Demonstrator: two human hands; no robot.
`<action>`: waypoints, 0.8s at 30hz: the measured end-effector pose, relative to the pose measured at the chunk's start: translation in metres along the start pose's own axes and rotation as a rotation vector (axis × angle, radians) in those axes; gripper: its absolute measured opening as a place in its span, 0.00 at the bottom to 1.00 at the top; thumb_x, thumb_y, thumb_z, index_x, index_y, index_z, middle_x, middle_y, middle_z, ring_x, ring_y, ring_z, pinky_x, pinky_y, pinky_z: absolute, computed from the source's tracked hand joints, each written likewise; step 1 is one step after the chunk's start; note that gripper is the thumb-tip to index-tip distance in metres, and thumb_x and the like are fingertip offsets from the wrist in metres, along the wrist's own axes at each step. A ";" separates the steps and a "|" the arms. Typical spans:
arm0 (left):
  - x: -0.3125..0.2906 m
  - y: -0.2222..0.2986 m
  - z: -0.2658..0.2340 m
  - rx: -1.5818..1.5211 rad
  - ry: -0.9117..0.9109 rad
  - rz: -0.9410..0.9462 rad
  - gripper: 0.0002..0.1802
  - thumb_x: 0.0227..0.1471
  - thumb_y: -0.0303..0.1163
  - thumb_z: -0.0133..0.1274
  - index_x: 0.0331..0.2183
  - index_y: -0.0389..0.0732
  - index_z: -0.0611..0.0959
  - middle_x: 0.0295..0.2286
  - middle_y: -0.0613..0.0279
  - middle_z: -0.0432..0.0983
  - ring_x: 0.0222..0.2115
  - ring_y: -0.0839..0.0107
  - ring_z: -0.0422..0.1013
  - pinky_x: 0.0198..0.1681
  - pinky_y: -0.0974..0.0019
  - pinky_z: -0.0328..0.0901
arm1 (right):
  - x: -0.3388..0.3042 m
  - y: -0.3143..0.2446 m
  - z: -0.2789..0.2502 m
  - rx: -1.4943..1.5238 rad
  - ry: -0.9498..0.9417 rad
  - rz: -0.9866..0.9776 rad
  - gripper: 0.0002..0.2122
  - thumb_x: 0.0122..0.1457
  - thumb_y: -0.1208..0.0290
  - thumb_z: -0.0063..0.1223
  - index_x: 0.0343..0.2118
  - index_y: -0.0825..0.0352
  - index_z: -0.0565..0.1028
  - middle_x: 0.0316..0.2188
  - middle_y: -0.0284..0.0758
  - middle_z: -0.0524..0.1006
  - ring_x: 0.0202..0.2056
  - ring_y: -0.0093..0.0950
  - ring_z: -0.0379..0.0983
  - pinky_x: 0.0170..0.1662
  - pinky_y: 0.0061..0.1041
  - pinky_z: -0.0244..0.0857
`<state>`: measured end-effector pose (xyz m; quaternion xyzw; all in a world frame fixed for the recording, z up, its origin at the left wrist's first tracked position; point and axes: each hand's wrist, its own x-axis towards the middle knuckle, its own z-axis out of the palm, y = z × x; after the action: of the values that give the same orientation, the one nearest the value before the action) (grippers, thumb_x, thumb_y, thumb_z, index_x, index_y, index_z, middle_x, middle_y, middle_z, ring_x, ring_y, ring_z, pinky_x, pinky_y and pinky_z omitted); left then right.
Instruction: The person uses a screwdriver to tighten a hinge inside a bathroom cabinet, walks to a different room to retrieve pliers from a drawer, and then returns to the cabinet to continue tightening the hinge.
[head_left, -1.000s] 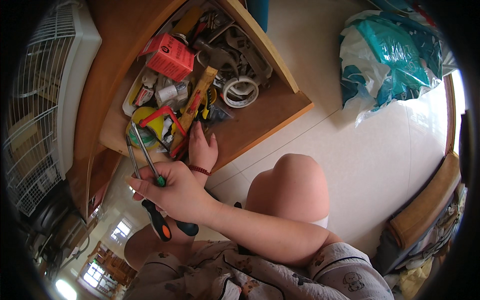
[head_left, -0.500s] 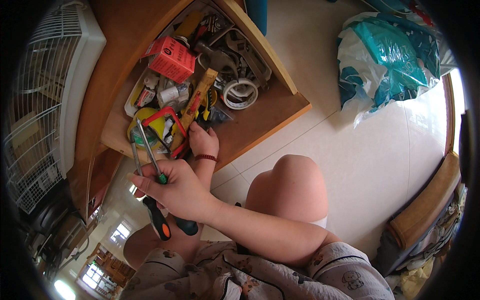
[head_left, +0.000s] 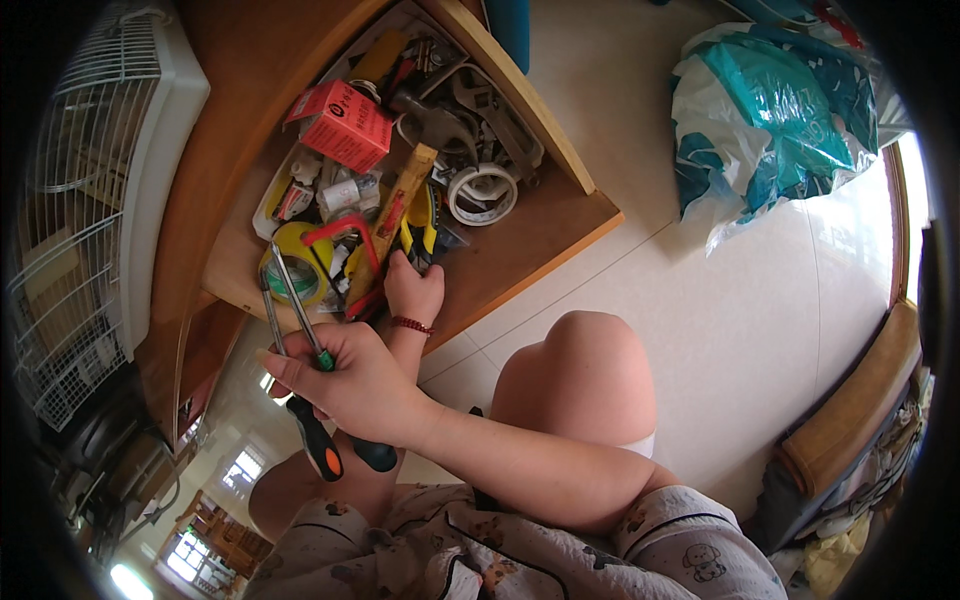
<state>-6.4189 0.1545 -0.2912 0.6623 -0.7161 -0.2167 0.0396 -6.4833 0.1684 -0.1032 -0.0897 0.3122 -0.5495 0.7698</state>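
My right hand (head_left: 350,385) is closed around two screwdrivers, their metal shafts pointing up and away over the drawer's near corner. One screwdriver handle (head_left: 318,440) is black with an orange end; the other shows a green collar (head_left: 326,361). My left hand (head_left: 415,295), with a dark red bead bracelet, reaches into the wooden drawer (head_left: 530,220). Its fingers close on yellow-and-black pliers (head_left: 420,225), whose lower part they hide. Beside them lie a wooden stick (head_left: 400,200), a red-framed hacksaw (head_left: 365,250) and yellow tape rolls (head_left: 300,255).
The drawer also holds a red box (head_left: 347,125), a hammer head (head_left: 440,128), a wrench (head_left: 480,95) and a white tape roll (head_left: 482,193). A white wire cage (head_left: 90,200) stands left. A teal-and-white plastic bag (head_left: 770,120) rests on the tiled floor, upper right.
My left hand has shifted slightly right, and the yellow-and-black pliers now show more fully above its fingers. The hacksaw has tilted a little. My right hand keeps its hold on the screwdrivers.
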 end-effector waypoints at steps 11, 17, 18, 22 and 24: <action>-0.015 -0.025 -0.096 -1.885 -1.322 -0.770 0.05 0.48 0.30 0.42 0.29 0.40 0.69 0.22 0.65 0.64 0.17 0.78 0.62 0.19 0.76 0.59 | 0.001 -0.005 0.000 -0.085 0.041 0.007 0.15 0.55 0.64 0.45 0.17 0.71 0.70 0.12 0.30 0.69 0.17 0.16 0.62 0.20 0.17 0.55; -0.059 -0.045 -0.107 -1.797 -1.245 -0.747 0.09 0.49 0.29 0.42 0.35 0.38 0.68 0.28 0.61 0.65 0.26 0.73 0.63 0.28 0.72 0.59 | 0.000 -0.001 -0.004 -0.181 0.063 0.020 0.18 0.55 0.60 0.43 0.17 0.72 0.69 0.10 0.35 0.68 0.13 0.24 0.64 0.20 0.25 0.59; -0.069 -0.048 -0.107 -1.670 -1.166 -0.739 0.10 0.49 0.29 0.42 0.35 0.38 0.68 0.29 0.61 0.66 0.27 0.72 0.63 0.30 0.71 0.59 | -0.001 -0.002 -0.001 -0.179 0.048 0.022 0.18 0.55 0.60 0.43 0.17 0.72 0.69 0.10 0.35 0.68 0.13 0.24 0.64 0.20 0.25 0.59; -0.108 -0.057 -0.083 -1.126 -0.958 -0.591 0.13 0.49 0.29 0.43 0.39 0.37 0.67 0.33 0.58 0.66 0.33 0.69 0.63 0.36 0.69 0.58 | -0.005 -0.013 0.004 -0.278 -0.125 -0.003 0.19 0.56 0.60 0.41 0.17 0.72 0.69 0.09 0.34 0.66 0.14 0.23 0.63 0.21 0.24 0.59; -0.125 -0.055 -0.063 -0.895 -0.911 -0.424 0.15 0.49 0.29 0.43 0.41 0.37 0.67 0.35 0.57 0.67 0.36 0.68 0.63 0.39 0.67 0.58 | -0.006 -0.015 0.008 -0.201 -0.199 0.088 0.19 0.57 0.61 0.41 0.17 0.71 0.68 0.09 0.33 0.66 0.14 0.22 0.63 0.21 0.23 0.59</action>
<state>-6.3305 0.2574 -0.2253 0.5509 -0.3570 -0.7534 -0.0392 -6.4918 0.1668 -0.0875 -0.2067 0.2916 -0.4693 0.8075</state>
